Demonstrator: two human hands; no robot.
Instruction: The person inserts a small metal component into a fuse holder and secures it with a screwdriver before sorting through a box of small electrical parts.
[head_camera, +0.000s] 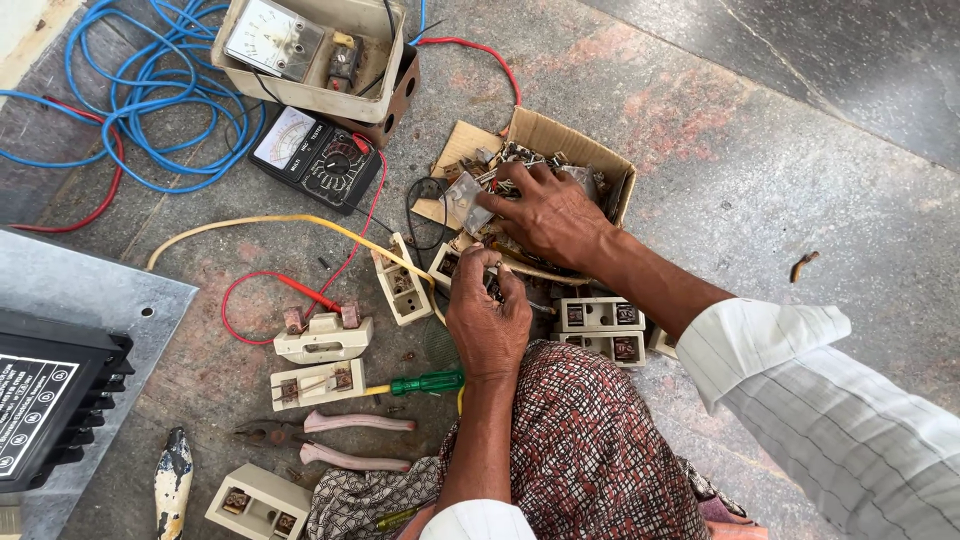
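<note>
Patterned maroon cloth over the person's knee lies closest, with the striped white sleeve beside it. Beyond, the open brown cardboard box full of small metal electrical parts sits on the stone floor; the right hand reaches into it, fingers spread over the parts and touching a small clear plastic bag. Just before the box, the left hand curls its fingers closed around a small dark part; what it is cannot be made out. Cream ceramic fuse holders and a green-handled screwdriver lie left of that hand.
</note>
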